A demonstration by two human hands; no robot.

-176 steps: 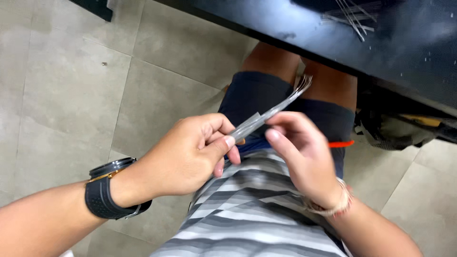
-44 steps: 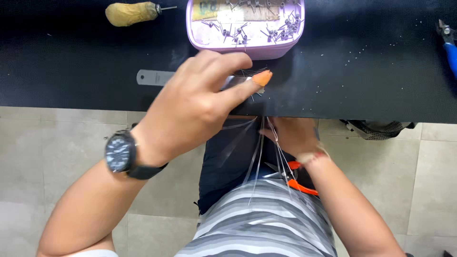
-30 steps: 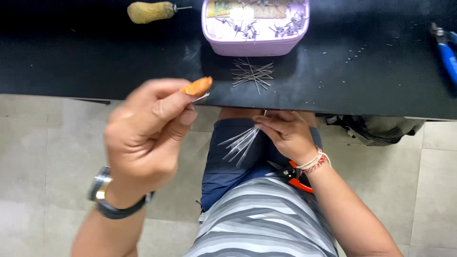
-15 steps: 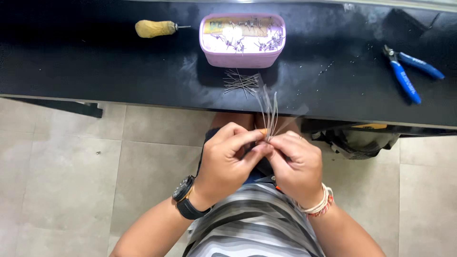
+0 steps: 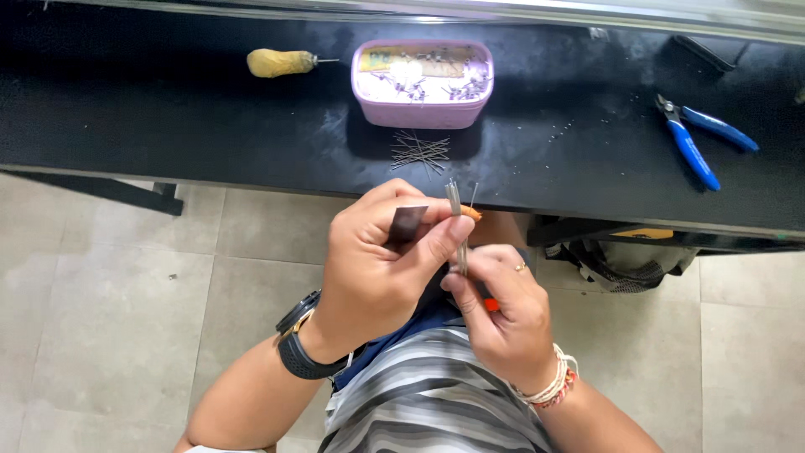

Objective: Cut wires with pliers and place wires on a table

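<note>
The person sits at a black bench (image 5: 210, 126) with both hands raised together in front of the striped shirt (image 5: 428, 403), just below the bench edge. The left hand (image 5: 377, 260), which wears a dark wristwatch (image 5: 302, 348), is closed around a small dark flat piece (image 5: 407, 225) and pinches against a thin bundle of metal wires (image 5: 457, 218) that stands nearly upright. The right hand (image 5: 503, 315), with a beaded bracelet (image 5: 549, 387) at the wrist, grips the lower end of the same bundle between thumb and fingertips, so the two hands touch each other around it. A small orange piece (image 5: 471, 213) shows just beside the top of the bundle, and a red-orange bit (image 5: 491, 305) peeks out under the right hand. On the bench above the bundle lies a loose heap of thin wires (image 5: 419, 151), and just behind that stands a pink tin (image 5: 423, 109) holding more small metal parts. Left of the tin lies a wooden-handled awl (image 5: 281, 62); well to the right of the tin lie blue-handled pliers (image 5: 696, 143).
</note>
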